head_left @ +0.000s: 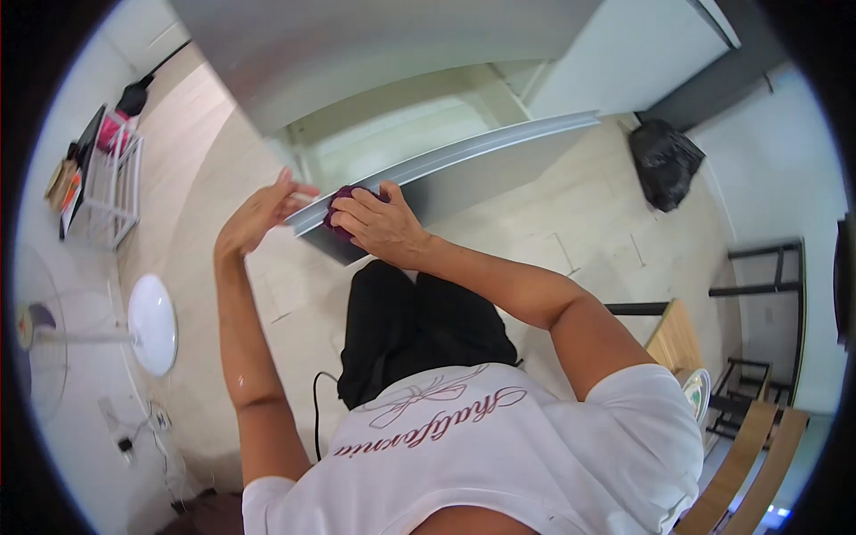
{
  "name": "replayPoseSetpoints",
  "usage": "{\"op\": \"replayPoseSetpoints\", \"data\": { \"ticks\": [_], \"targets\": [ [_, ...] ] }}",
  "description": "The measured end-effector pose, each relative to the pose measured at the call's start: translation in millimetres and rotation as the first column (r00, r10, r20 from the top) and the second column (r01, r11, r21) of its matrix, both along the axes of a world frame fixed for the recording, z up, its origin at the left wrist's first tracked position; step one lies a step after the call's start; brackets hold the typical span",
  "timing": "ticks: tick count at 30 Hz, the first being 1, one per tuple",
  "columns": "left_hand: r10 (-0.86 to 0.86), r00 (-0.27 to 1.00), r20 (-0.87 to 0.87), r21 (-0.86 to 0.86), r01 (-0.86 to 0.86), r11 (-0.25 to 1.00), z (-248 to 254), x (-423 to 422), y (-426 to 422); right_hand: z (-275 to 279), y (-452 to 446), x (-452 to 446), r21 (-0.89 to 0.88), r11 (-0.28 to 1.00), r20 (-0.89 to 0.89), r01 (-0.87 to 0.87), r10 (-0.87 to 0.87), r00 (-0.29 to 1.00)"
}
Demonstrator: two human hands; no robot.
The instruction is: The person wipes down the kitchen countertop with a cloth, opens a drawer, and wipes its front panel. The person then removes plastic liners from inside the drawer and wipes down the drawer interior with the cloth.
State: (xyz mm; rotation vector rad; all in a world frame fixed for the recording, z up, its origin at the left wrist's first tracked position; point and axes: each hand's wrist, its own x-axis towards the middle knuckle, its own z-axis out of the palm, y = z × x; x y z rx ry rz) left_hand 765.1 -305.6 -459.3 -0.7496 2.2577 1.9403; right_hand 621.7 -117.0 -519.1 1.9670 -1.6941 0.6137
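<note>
A pulled-out drawer (pixel 464 183) with a dark silver front and a pale rim stands across the upper middle, its light interior showing. My right hand (pixel 383 221) is closed over a bunched dark purple cloth (pixel 341 214), pressed against the drawer's top edge near its left end. Just beside that left corner is my left hand (pixel 267 209), fingers apart and holding nothing. Whether its fingertips touch the drawer's edge I cannot tell.
A black plastic bag (pixel 664 165) lies on the floor at right. A white fan base (pixel 152 325) stands at left, below a white rack (pixel 125 192). Wooden chair slats (pixel 736 473) and a wooden surface (pixel 675 339) are at lower right.
</note>
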Motion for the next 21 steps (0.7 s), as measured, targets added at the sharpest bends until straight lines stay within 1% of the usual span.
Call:
{"op": "replayPoseSetpoints", "data": {
  "ticks": [2, 3, 4, 5, 6, 8, 9, 11, 15, 17, 19, 21],
  "targets": [
    [0.026, 1.000, 0.013, -0.109, -0.024, 0.994, -1.4, -1.7, 3.7, 3.0, 14.3, -29.8, 0.007, 0.999, -0.024, 0.054, -0.054, 0.998],
    [0.002, 1.000, 0.003, -0.107, -0.001, 0.994, 1.0, -3.9, 7.9, 1.8, 21.3, -44.3, 0.011, 0.997, -0.029, 0.073, -0.072, 0.997],
    [-0.059, 0.997, -0.041, -0.209, 0.049, 0.977, 3.6, -5.4, 11.7, -0.6, 27.3, -61.4, -0.037, 0.992, -0.045, 0.117, -0.118, 0.992],
    [-0.119, 0.990, -0.077, -0.311, 0.089, 0.946, 4.1, -7.0, 15.0, -1.3, 35.3, -79.4, -0.036, 0.990, -0.051, 0.133, -0.135, 0.990],
    [-0.132, 0.988, -0.079, -0.310, 0.101, 0.945, 2.2, -8.1, 17.7, -1.4, 45.2, -97.5, -0.025, 0.982, -0.056, 0.189, -0.190, 0.980],
    [-0.086, 0.992, -0.096, -0.390, 0.042, 0.920, -1.9, -9.4, 21.6, -0.9, 64.3, -136.3, 0.033, 0.947, -0.072, 0.319, -0.316, 0.946],
    [-0.088, 0.992, -0.093, -0.387, 0.045, 0.921, -4.7, -9.5, 22.2, 0.0, 74.4, -157.0, 0.080, 0.917, -0.086, 0.391, -0.384, 0.919],
    [0.028, 0.997, -0.073, -0.427, -0.056, 0.902, -8.9, -8.1, 22.3, 5.1, 96.6, -197.6, 0.080, 0.878, -0.091, 0.472, -0.465, 0.881],
    [0.014, 0.998, -0.056, -0.433, -0.037, 0.900, -0.9, -12.8, 26.2, 10.6, 135.6, -267.4, -0.035, 0.849, -0.056, 0.528, -0.529, 0.847],
    [0.012, 1.000, -0.018, -0.421, -0.018, 0.907, 1.3, -14.0, 24.5, 13.3, 149.4, -293.8, -0.047, 0.807, -0.102, 0.588, -0.590, 0.801],
    [0.019, 1.000, -0.022, -0.421, -0.026, 0.906, 0.7, -13.5, 23.4, 12.0, 163.9, -322.3, -0.028, 0.748, -0.144, 0.664, -0.660, 0.737],
    [0.019, 0.999, -0.028, -0.419, -0.029, 0.907, -1.7, -13.3, 21.9, 11.4, 179.6, -350.6, -0.062, 0.725, -0.127, 0.686, -0.688, 0.715]
  ]
}}
